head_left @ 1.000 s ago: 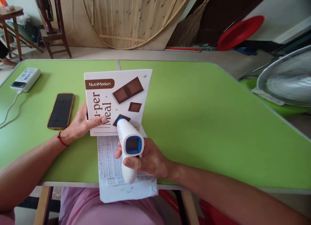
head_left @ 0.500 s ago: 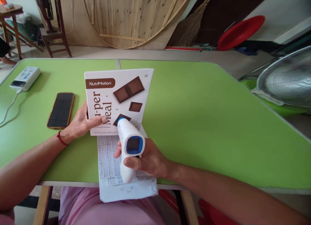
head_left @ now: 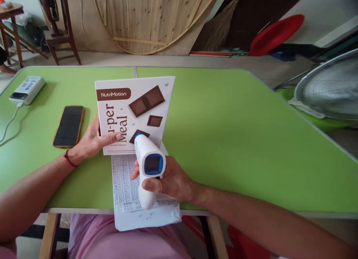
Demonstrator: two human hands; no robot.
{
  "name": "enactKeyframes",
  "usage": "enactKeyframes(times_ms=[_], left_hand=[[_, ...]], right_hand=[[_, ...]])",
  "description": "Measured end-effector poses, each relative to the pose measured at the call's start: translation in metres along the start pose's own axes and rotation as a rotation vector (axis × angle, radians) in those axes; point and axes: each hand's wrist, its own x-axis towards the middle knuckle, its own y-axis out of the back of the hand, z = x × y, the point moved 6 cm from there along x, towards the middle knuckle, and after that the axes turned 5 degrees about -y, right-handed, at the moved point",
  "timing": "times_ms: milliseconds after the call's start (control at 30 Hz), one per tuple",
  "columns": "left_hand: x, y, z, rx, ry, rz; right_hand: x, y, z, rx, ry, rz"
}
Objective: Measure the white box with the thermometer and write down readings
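Note:
My left hand grips the lower left edge of a white NutriMotion box, thumb across its printed front and the other fingers hidden behind. Chocolate pieces are pictured on the box, which is held up on the table. In my right hand is a white and blue infrared thermometer, its handle wrapped by my fingers and its dark screen facing me. The thermometer's blue nose points at the lower part of the box. Beneath both lie handwritten paper sheets, overhanging the table's front edge.
On the green table, a phone in an orange-brown case lies left of my left hand. A white power bank with a cable sits farther left. Beyond the right edge stands a large metal basin. A wooden chair is behind the table.
Both hands keep their holds on the box and the thermometer. The whole view has shifted slightly, with everything a few pixels up and left; nothing else visibly differs.

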Motion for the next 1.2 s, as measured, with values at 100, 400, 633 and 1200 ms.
enactKeyframes(times_ms=[100, 400, 633, 1200], left_hand=[[0.0, 0.001, 0.0, 0.006, -0.005, -0.009], [-0.002, 0.011, -0.005, 0.172, 0.002, 0.014], [-0.002, 0.011, -0.011, 0.087, 0.011, -0.013], [0.001, 0.027, -0.012, 0.159, -0.149, 0.224]], right_hand=[[-0.002, 0.004, -0.006, -0.073, 0.036, -0.024], [-0.031, 0.099, -0.042, -0.678, 0.314, 0.176], [0.001, 0.135, -0.011, -1.071, 0.106, 0.241], [-0.008, 0.096, -0.032, -1.243, 0.577, 0.393]])
